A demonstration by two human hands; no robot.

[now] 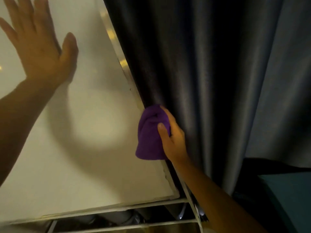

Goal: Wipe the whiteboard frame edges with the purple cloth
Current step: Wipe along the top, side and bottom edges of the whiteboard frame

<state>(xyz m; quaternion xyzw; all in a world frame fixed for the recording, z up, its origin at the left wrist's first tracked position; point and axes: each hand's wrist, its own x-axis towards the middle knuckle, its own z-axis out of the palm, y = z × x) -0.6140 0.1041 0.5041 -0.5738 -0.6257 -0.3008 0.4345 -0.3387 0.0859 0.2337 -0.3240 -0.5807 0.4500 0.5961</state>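
Observation:
The whiteboard (94, 132) fills the left of the head view, tilted, with a pale metal frame edge (125, 71) running down its right side. My right hand (173, 138) grips a bunched purple cloth (149, 137) pressed against that right frame edge, a little below its middle. My left hand (38, 42) lies flat on the board's surface at the upper left, fingers spread, holding nothing. The cloth hides the stretch of frame under it.
A dark blue-grey curtain (210, 73) hangs right behind the board's right edge, touching my right hand. White stand bars (151, 203) run below the board's bottom edge. A teal surface (289, 199) lies at the lower right.

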